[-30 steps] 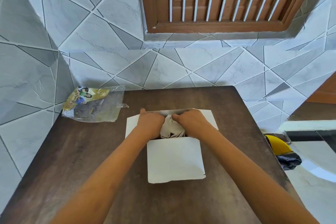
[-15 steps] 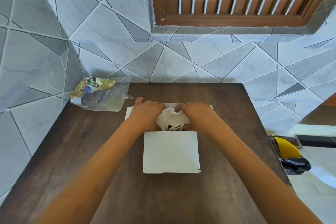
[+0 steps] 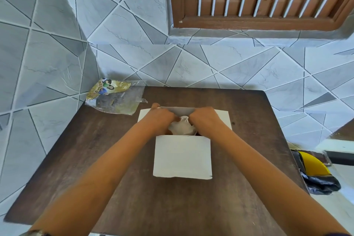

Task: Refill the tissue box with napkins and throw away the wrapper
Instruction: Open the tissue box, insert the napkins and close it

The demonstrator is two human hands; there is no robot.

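Both hands pressed into open top of white tissue box point(image 3: 183, 156) at mid-table: left hand point(image 3: 160, 119) and right hand point(image 3: 206, 119) curled, knuckles up, fingers hidden inside the box, so hold on anything cannot be told. Crumpled napkins point(image 3: 182, 127) bunched between the two hands, touching both. Near flap of box folded out toward the viewer. Empty wrapper point(image 3: 115, 98) lying at far left corner of brown table point(image 3: 95, 149), apart from the hands.
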